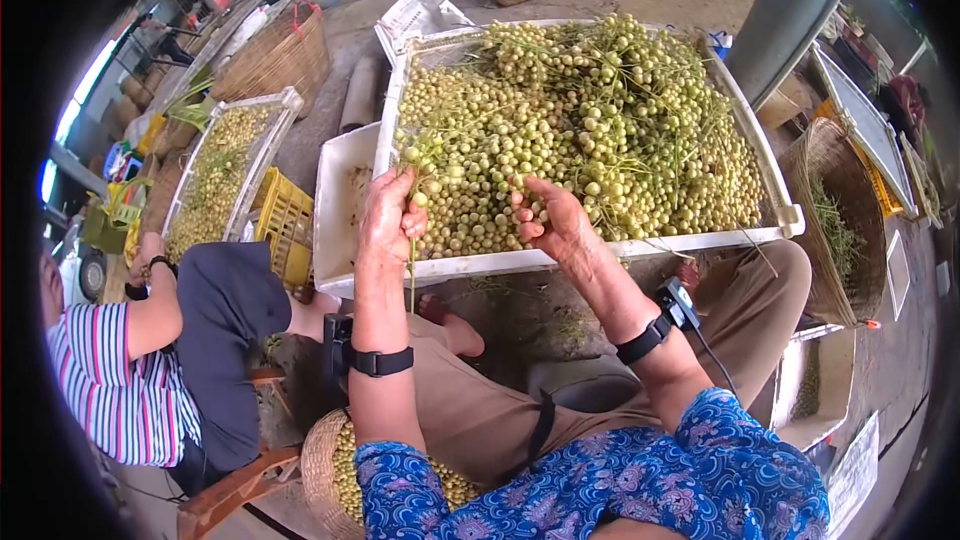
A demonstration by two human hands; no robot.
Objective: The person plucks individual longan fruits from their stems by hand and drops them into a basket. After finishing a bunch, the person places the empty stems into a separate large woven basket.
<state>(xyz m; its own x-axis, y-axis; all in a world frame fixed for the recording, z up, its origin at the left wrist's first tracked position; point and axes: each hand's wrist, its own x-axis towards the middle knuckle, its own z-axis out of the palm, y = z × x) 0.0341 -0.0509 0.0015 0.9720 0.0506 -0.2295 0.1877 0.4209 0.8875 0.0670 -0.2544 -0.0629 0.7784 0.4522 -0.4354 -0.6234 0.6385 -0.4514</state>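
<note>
Landmark: large white tray, heaped with small green-yellow round fruits on thin stems; all positions below are given relative to it.
Fruit heap: fills the tray from the near rim to the far rim, stems tangled through it, piled highest toward the far side.
Left hand: at the tray's near left corner, fingers closed narrowly around a small cluster of fruits; one bare stem hangs from the grip down past the near rim.
Right hand: at the middle of the near rim, palm turned up and fingers half curled, resting against fruits at the heap's edge; whether it holds any fruit cannot be told.
Wrists: a black band on each, the right one carrying a small device with a cable.
Round woven basket: below the near left corner of the tray, beside the person's lap, holding loose fruits.
Second white tray: well to the left of the landmark tray, also holding fruits.
Yellow crate: between the two trays.
Neighbouring person: seated left of the landmark tray in a striped shirt.
Tall woven basket: just right of the tray, green stems inside.
</note>
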